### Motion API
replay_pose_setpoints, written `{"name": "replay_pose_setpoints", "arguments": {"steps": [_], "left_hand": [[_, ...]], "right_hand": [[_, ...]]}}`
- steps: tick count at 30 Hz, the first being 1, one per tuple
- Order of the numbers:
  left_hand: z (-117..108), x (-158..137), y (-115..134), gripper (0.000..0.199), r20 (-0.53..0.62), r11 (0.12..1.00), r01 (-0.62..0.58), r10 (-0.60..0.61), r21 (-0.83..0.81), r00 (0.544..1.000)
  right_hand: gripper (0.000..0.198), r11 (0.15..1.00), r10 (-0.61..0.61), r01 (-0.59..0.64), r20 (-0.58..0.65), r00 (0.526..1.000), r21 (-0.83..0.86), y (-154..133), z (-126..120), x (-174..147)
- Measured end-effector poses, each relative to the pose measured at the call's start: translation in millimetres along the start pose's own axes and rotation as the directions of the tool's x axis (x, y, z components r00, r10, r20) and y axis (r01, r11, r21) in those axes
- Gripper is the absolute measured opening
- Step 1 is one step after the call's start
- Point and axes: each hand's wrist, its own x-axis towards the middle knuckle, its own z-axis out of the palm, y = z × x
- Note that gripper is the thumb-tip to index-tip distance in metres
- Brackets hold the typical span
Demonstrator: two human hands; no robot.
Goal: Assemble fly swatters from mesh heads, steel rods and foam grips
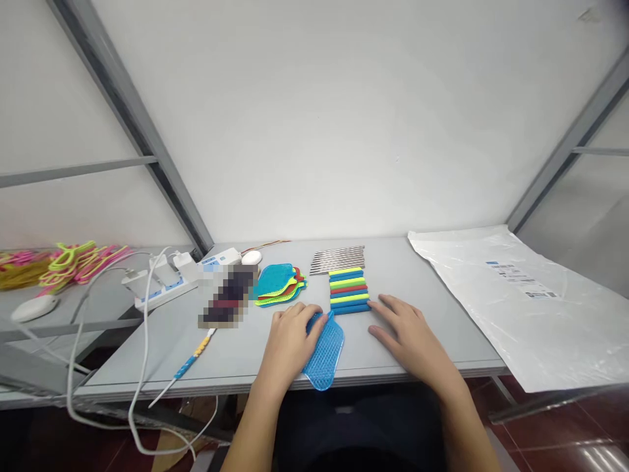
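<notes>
A blue mesh fly swatter head (325, 353) lies at the table's front edge, its narrow neck pointing away from me. My left hand (295, 334) grips its left side, thumb on top of the mesh. Just beyond its neck, coloured handle tubes (348, 296) in blue, yellow, green and red lie side by side in a row. My right hand (403, 331) rests to their right with thumb and fingers apart, a fingertip at the end of the nearest blue tube. Behind the tubes are several slim silver metal rods (339, 259). More mesh swatter heads (276, 280) are stacked left of the tubes.
A blurred-out dark object (228, 298), a white charging cable (145, 354) and power strips (170, 288) occupy the left side. A large white plastic mailer (531, 314) covers the right end and overhangs the front. Pink and yellow cords (81, 262) lie on the adjoining table.
</notes>
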Motion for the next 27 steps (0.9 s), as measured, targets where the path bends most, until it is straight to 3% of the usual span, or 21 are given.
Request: {"name": "replay_pose_setpoints", "arguments": {"steps": [5, 10, 13, 17, 22, 27], "left_hand": [[-5.5, 7.1, -7.6, 0.03, 0.064, 0.992, 0.014, -0.006, -0.122, 0.998], [-26.3, 25.1, -25.7, 0.03, 0.286, 0.963, 0.016, 0.065, -0.27, 0.956], [-36.7, 37.9, -29.6, 0.026, 0.37, 0.977, -0.004, 0.083, -0.212, 0.925], [-40.0, 46.3, -17.4, 0.02, 0.394, 0.991, -0.127, 0.131, -0.036, 0.91], [-32.7, 33.4, -4.8, 0.015, 0.32, 0.976, -0.216, 0.205, -0.003, 0.925], [-17.7, 10.2, -14.3, 0.032, -0.005, 0.929, -0.349, 0.351, -0.124, 0.936]], "right_hand": [[0.045, 1.0, -0.003, 0.003, -0.025, 1.0, 0.022, -0.4, -0.9, -0.3], [0.043, 0.998, 0.022, -0.02, -0.047, 0.999, 0.056, -1.8, -1.8, -1.4], [0.043, 0.997, 0.033, -0.029, -0.05, 0.998, 0.073, -1.6, -0.4, -1.3], [0.043, 0.996, 0.041, -0.037, -0.049, 0.998, 0.08, -0.4, 2.6, -0.1], [0.044, 0.996, 0.042, -0.038, -0.054, 0.998, 0.081, 0.6, 4.7, 0.8], [0.051, 0.99, 0.091, -0.086, -0.047, 0.995, 0.112, 4.2, 7.5, -1.2]]}}
